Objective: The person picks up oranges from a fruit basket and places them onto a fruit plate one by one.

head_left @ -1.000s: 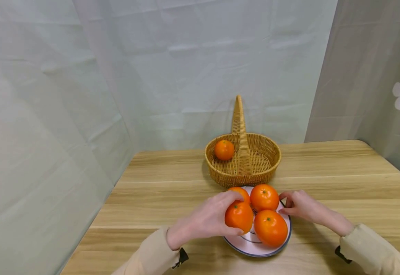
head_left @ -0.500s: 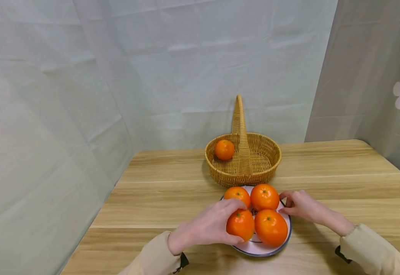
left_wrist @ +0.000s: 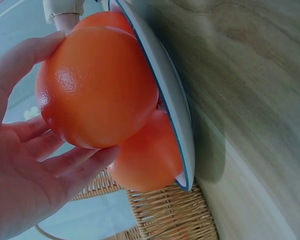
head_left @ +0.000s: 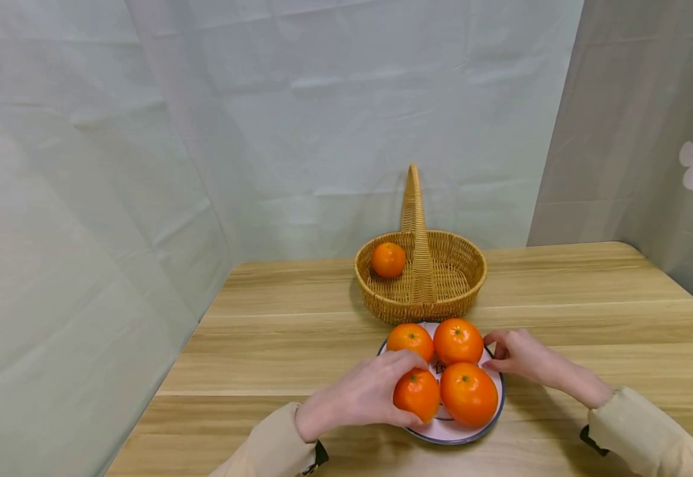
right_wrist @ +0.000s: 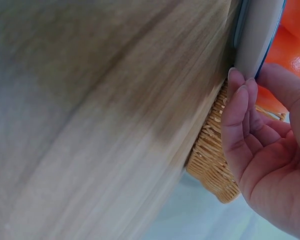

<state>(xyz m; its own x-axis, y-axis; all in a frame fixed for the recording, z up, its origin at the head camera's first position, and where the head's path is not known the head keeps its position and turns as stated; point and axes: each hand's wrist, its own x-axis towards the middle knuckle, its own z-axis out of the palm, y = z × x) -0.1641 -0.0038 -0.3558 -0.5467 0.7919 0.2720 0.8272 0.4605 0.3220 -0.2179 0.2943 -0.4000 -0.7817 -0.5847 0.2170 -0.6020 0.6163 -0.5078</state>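
Observation:
My left hand [head_left: 366,392] curls its thumb and fingers round the near-left orange [head_left: 417,395], which sits on a white plate with a blue rim [head_left: 450,437]. In the left wrist view this orange [left_wrist: 100,87] fills the space between thumb and fingertips. Three other oranges share the plate: one at the back left [head_left: 409,340], one at the back right [head_left: 458,340] and one at the near right [head_left: 469,395]. At the plate's right edge, my right hand [head_left: 528,360] pinches the rim; the right wrist view shows thumb and fingertips on the plate [right_wrist: 257,37].
Just behind the plate stands a wicker basket [head_left: 421,311] with a tall handle [head_left: 418,218]. One orange [head_left: 388,260] lies in its left half. The wooden table [head_left: 275,331] reaches back to a pale cloth backdrop [head_left: 346,132].
My left hand has moved slightly towards me and down with the near-left orange, bringing the back-left orange into fuller view. The right hand stays at the rim.

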